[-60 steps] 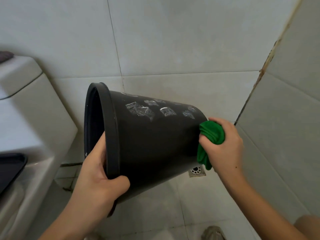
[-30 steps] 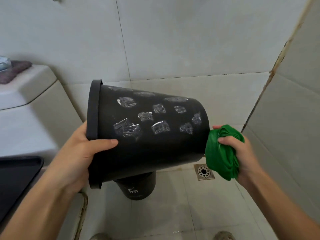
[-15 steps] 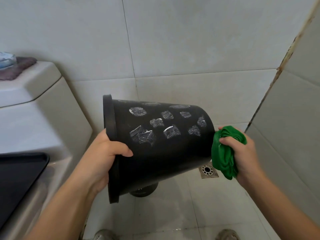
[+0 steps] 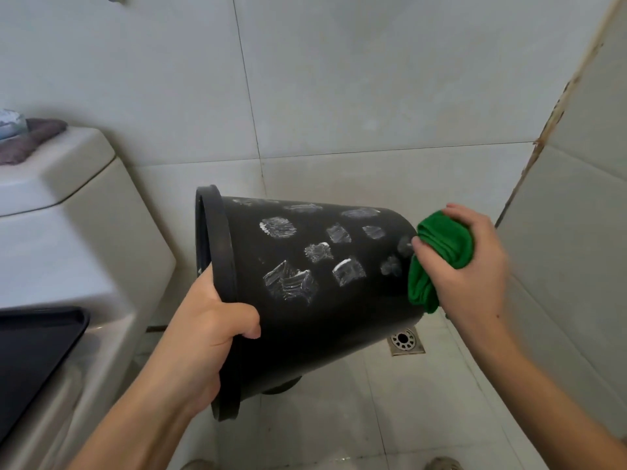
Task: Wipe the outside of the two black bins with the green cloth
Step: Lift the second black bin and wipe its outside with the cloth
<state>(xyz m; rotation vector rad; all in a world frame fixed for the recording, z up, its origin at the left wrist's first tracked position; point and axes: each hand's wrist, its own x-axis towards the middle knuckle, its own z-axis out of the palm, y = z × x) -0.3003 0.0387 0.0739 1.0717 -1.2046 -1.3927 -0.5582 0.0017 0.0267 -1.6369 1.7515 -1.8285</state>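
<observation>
The left hand (image 4: pixel 207 337) grips the rim of the black bin (image 4: pixel 305 320), the thumb curled over the outer wall and the other fingers hidden inside the mouth; the bin is held in the air on its side, mouth toward the toilet (image 4: pixel 68 232) at the left, base toward the right; what lies inside it cannot be told, since only a dark sliver of the opening shows. The right hand (image 4: pixel 471 269) holds the bunched green cloth (image 4: pixel 441 256), its fingers curled round the wad and the thumb tip touching the bin's wall near the base; the cloth presses against the base edge. Whitish smeared patches (image 4: pixel 288 283) dot the bin's upper side. Below the held bin a dark rounded edge of a second bin (image 4: pixel 283 388) peeps out on the floor; a metal floor drain (image 4: pixel 405 340) sits in the tiles just beside the base; a dark tray (image 4: pixel 30 351) rests at the left edge.
</observation>
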